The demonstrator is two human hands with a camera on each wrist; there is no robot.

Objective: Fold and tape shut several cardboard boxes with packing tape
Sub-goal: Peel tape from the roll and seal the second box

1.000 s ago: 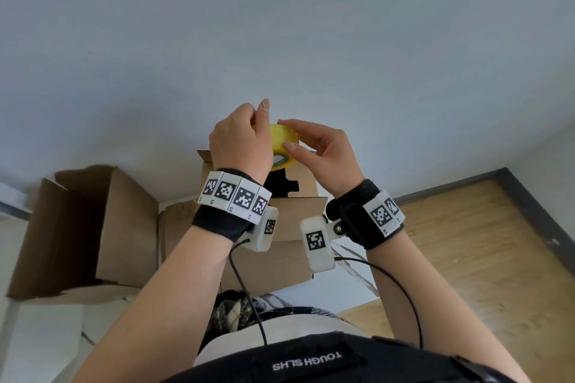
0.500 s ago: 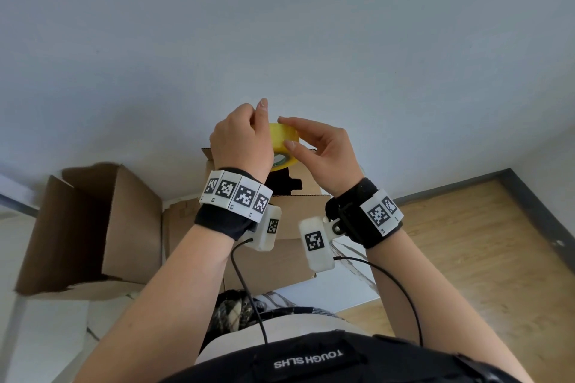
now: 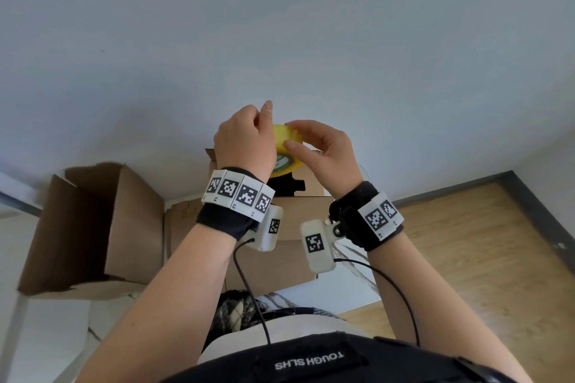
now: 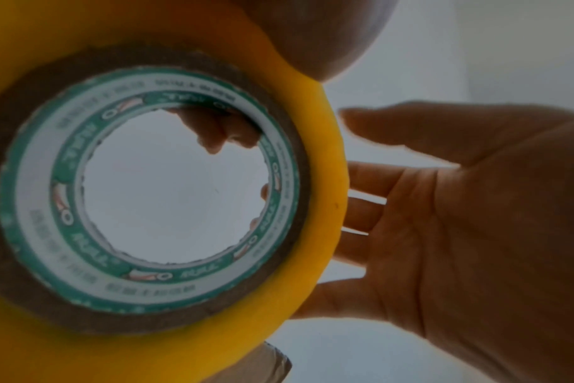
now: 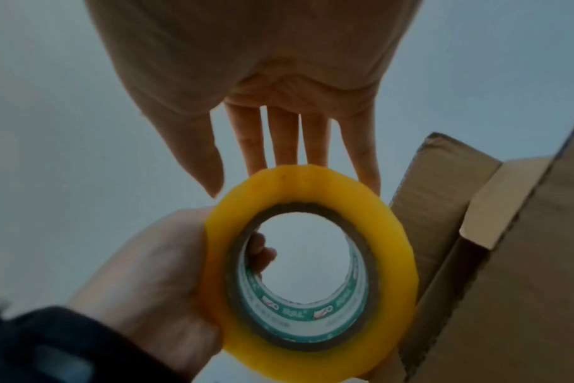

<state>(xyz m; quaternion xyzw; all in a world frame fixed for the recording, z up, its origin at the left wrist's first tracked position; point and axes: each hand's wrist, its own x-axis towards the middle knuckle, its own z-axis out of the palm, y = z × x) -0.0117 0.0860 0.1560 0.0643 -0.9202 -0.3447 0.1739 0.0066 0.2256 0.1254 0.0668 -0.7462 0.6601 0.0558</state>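
While both hands are raised in front of the wall, the tape sits between them, above the middle box. The left hand grips the yellow roll, with fingers hooked through the core and the palm against the outer winding. The right hand has straight, slightly spread fingers whose tips lie on the roll's outer face, and its thumb is laid on the near edge; it curls round nothing. In the left wrist view, the roll fills the frame, showing a brown core with a green and white printed lining. In the right wrist view, the roll stands just beside an open flap of a box. A second box lies open on its side to the left. A wooden floor shows at the right.
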